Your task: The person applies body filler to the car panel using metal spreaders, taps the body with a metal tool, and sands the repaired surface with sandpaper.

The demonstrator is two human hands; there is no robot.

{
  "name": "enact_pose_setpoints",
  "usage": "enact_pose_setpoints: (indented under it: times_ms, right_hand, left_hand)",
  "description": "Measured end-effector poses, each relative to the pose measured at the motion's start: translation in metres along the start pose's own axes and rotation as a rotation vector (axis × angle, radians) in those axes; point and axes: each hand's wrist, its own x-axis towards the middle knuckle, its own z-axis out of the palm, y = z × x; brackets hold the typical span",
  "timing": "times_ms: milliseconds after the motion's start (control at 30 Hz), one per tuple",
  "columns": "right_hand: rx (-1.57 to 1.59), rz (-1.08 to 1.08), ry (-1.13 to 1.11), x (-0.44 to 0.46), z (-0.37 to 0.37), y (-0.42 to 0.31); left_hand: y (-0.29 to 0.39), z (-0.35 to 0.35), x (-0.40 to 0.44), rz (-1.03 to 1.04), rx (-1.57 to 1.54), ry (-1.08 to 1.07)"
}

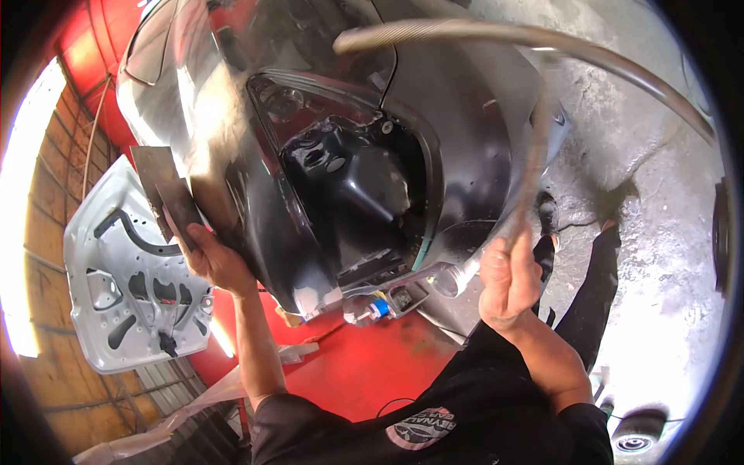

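Note:
My left hand (221, 263) is closed on flat dark metal pieces (167, 198) beside the dark car body (480, 132). On the right, my right hand (510, 283) is wrapped round a thin upright handle (535, 155), which is smeared by motion. The handle's upper end meets or overlaps a long curved brown bar or hose (620, 66); whether they are joined is unclear. Between my hands lies an opening in the body with a glossy black inner panel (364, 190). Below its edge are a blue-ringed part (378, 308) and a clear cup-like piece (447, 280).
A silver car panel with cutouts (116, 294) stands at the left by the corrugated wall (70, 232). Red flooring (372, 380) lies below the car. Another person's dark-clothed leg (593, 287) appears on the grey concrete floor (651, 256) at right.

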Motion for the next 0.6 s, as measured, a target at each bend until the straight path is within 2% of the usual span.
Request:
enact_pose_setpoints:
  times_ms: [33, 133, 200, 300, 433, 600]
  right_hand:
    - [0.025, 0.06, 0.003, -0.004, 0.003, -0.001]
    - [-0.034, -0.006, -0.246, 0.007, 0.03, 0.003]
    - [0.043, 0.288, -0.386, 0.002, 0.025, -0.003]
    - [0.038, 0.1, -0.235, 0.006, 0.019, -0.003]
    - [-0.065, -0.033, -0.131, 0.013, 0.007, -0.007]
    - [-0.001, -0.04, 0.009, 0.008, 0.002, -0.007]
  left_hand:
    - [0.002, 0.001, 0.0, 0.004, -0.003, 0.006]
    - [0.0, 0.0, -0.001, -0.013, -0.006, 0.015]
    - [-0.014, -0.005, 0.001, -0.034, -0.018, 0.015]
    - [-0.017, -0.004, 0.001, -0.031, -0.049, 0.023]
    - [-0.007, 0.004, 0.0, -0.014, -0.054, 0.047]
    - [-0.008, -0.006, -0.001, -0.08, -0.012, -0.019]
